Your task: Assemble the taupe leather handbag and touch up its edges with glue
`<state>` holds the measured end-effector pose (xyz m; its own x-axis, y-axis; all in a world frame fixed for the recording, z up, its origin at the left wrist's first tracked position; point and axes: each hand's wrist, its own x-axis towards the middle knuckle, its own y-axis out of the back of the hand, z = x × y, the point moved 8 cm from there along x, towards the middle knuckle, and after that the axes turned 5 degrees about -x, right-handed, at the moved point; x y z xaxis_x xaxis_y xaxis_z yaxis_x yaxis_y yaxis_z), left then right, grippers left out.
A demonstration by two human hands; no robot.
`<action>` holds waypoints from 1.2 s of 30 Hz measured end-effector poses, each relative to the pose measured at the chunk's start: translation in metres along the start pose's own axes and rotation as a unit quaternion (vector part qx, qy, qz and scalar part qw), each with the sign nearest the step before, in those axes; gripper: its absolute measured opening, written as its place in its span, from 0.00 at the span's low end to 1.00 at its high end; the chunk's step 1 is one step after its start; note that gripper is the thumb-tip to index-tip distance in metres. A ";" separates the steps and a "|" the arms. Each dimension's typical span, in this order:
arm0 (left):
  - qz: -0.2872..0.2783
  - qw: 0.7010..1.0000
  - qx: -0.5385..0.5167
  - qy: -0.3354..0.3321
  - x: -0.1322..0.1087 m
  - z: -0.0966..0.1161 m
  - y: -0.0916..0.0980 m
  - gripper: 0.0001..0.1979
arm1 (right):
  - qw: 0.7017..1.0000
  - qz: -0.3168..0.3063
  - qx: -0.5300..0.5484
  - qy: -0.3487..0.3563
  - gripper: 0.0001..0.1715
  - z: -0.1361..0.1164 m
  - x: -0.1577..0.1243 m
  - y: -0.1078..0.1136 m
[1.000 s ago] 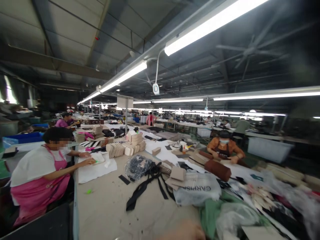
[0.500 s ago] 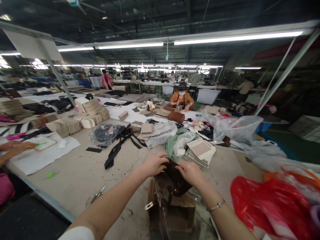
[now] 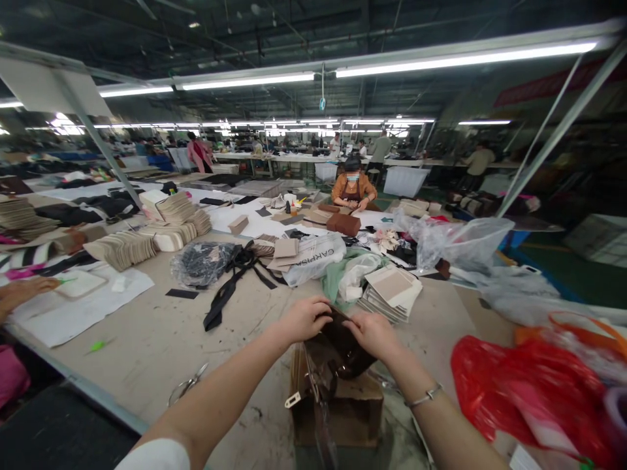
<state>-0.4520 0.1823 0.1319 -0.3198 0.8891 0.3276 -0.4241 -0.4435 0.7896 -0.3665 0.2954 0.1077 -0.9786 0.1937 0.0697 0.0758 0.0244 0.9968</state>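
Between my hands is a dark brown, glossy handbag (image 3: 337, 349) with a small metal tag-like fitting (image 3: 292, 400) hanging at its left. My left hand (image 3: 307, 320) grips its upper left edge, fingers curled over. On the other side, my right hand (image 3: 369, 331) pinches the upper right edge between thumb and fingers. The bag rests over an open-fronted brown box (image 3: 353, 421) on the table. Scissors (image 3: 187, 385) lie to the left of my left forearm.
The tabletop (image 3: 245, 359) holds a stack of cream panels (image 3: 394, 290) just beyond my hands, a black strap (image 3: 215, 307) and a plastic-wrapped bundle (image 3: 200, 261). Red plastic bags (image 3: 519, 385) lie at right. A co-worker's hand (image 3: 29, 290) works at far left; another person (image 3: 353, 186) sits across.
Both hands keep their hold on the handbag's edge, almost in place. The view has tilted and shifted slightly. The co-worker's hand at the left has moved slightly left in the picture.
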 end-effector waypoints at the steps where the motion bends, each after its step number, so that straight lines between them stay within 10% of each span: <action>1: 0.019 1.000 -0.022 0.011 0.000 -0.002 0.002 0.08 | 1.000 0.002 0.000 -0.001 0.23 0.000 0.000 0.000; 18: -0.010 0.977 0.069 0.202 0.017 -0.013 -0.004 0.07 | 0.999 0.026 0.025 0.015 0.21 -0.001 0.002 -0.007; 36: 0.059 0.976 0.145 0.153 0.015 -0.006 -0.007 0.07 | 0.999 0.025 0.028 0.007 0.20 0.002 0.001 0.000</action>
<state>-0.4586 0.1985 0.1282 -0.6085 0.7385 0.2906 -0.1258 -0.4513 0.8835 -0.3673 0.2973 0.1077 -0.9758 0.1832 0.1193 0.1341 0.0706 0.9884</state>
